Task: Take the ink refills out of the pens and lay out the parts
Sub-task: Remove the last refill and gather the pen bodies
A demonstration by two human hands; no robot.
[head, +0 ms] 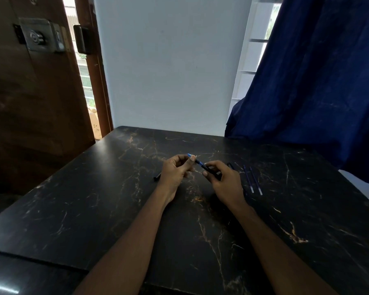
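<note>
Nearest, both forearms reach in over the dark table (94,209), with plenty of bare top on each side of them. The left hand (175,170) is curled, its thumb and fingertips pinching the blue end of the pen (200,163). The right hand (226,179) is closed round the pen's black barrel, so the pen hangs slanted between the two hands, just above the middle of the table. It looks like the pull-apart or unscrewing step, with the refill of this pen not yet out. To the right of the right hand a refill (248,179) and a second refill (256,182) lie side by side, apart from each other, so two pens seem done. A dark part (230,165) lies just beyond the right hand, and a black part (157,177) pokes out beside the left wrist; I cannot tell what either is. The right edge lies well beyond the refills, leaving room to lay more parts. Farther off, the curtain (317,81) overhangs the far right corner and the door (30,103) stands past the left edge.
</note>
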